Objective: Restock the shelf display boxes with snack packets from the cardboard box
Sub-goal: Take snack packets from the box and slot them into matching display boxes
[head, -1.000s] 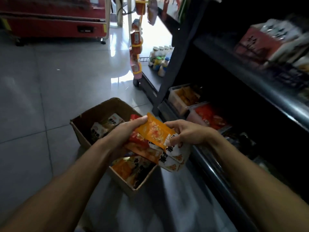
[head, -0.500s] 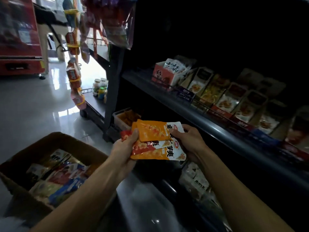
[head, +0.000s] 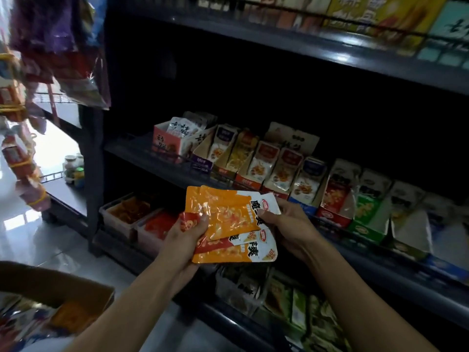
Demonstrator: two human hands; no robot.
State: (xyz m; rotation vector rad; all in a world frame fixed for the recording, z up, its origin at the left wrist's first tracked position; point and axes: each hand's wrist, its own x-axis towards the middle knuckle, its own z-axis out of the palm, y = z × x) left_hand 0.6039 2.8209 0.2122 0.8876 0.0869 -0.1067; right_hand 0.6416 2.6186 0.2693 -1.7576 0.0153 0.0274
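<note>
Both hands hold a fanned stack of orange and red snack packets (head: 228, 219) in front of the dark shelf. My left hand (head: 187, 237) grips the stack's left edge with the thumb on top. At the white right ends of the packets, my right hand (head: 289, 224) pinches them. Behind the stack, a row of open display boxes (head: 274, 163) with packets stands along the middle shelf (head: 157, 161). The cardboard box (head: 63, 301), holding more packets, sits on the floor at the lower left.
Two plastic tubs (head: 137, 212) of red and orange snacks stand on the lowest shelf, with green packets (head: 291, 301) further right. Hanging snack strips (head: 20, 153) dangle at the left. An upper shelf (head: 355, 47) carries cartons. Glossy tiled floor (head: 38, 245) lies to the left.
My view rose from the cardboard box on the floor to the shelves. Both hands lifted the packet stack out of the box up to the level of the middle shelf.
</note>
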